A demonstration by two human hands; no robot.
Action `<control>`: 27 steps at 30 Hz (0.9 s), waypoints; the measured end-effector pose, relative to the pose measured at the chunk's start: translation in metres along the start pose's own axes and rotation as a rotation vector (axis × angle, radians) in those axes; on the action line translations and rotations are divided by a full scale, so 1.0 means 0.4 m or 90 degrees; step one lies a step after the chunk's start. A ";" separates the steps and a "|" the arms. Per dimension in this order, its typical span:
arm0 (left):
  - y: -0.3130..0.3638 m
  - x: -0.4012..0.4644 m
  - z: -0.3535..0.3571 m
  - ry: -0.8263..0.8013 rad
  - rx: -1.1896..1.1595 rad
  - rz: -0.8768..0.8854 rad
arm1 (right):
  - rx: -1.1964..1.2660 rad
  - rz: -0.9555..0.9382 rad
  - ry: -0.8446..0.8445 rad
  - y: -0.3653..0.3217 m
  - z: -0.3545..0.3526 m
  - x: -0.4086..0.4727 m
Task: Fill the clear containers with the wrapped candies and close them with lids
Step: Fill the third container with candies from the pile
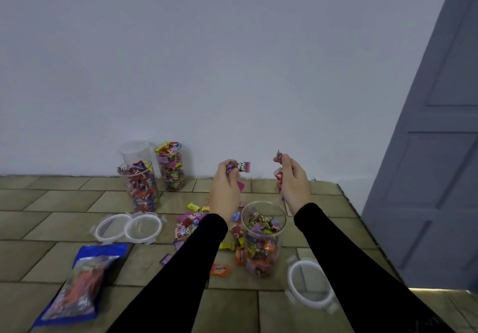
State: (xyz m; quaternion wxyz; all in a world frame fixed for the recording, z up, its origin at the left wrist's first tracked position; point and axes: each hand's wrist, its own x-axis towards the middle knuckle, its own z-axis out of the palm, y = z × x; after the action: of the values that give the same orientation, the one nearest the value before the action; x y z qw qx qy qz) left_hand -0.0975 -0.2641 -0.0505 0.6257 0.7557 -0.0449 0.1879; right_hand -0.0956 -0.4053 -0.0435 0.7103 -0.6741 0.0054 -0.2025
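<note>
1. The open clear container [263, 239] stands upright on the tiled surface [64, 203], about half full of wrapped candies, and everything here is placed off it.
2. Behind it the surface ends at the pale wall [232, 61]; to its right the edge runs diagonally toward the grey door [434, 151].
3. Bare tiles lie just behind the container and to its near left.
4. Loose candies [194, 219] are scattered just left of the container, some touching its base.
5. One lid [311, 285] lies flat just to its near right; two lids [128, 228] lie side by side, touching, well to its left.
6. Far left and behind it, two filled containers [155, 177] stand uncovered beside an empty one [134, 149] against the wall.
7. A blue candy bag [80, 286] lies to its near left.
8. Both hands are raised above and behind the container's mouth, arms in black sleeves on either side of it.
9. Left hand [226, 188]: fingers curled round several candies, one wrapper poking out at the top.
10. Right hand [293, 177]: fingers curled, gripping candies too, a red one showing.
</note>
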 end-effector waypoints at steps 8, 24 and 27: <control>0.041 -0.075 0.008 0.017 -0.112 0.059 | 0.126 0.033 0.055 -0.065 0.027 -0.073; 0.054 -0.142 0.034 0.046 -0.176 0.002 | 0.295 0.131 0.122 -0.050 0.024 -0.095; 0.055 -0.148 0.037 0.042 -0.187 0.022 | 0.300 0.137 0.113 -0.047 0.024 -0.092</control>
State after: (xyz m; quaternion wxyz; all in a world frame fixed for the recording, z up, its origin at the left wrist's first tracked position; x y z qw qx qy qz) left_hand -0.1555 -0.2928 -0.0523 0.7275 0.6485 -0.0645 0.2146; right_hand -0.1319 -0.3854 -0.0343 0.8619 -0.4652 0.0917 -0.1798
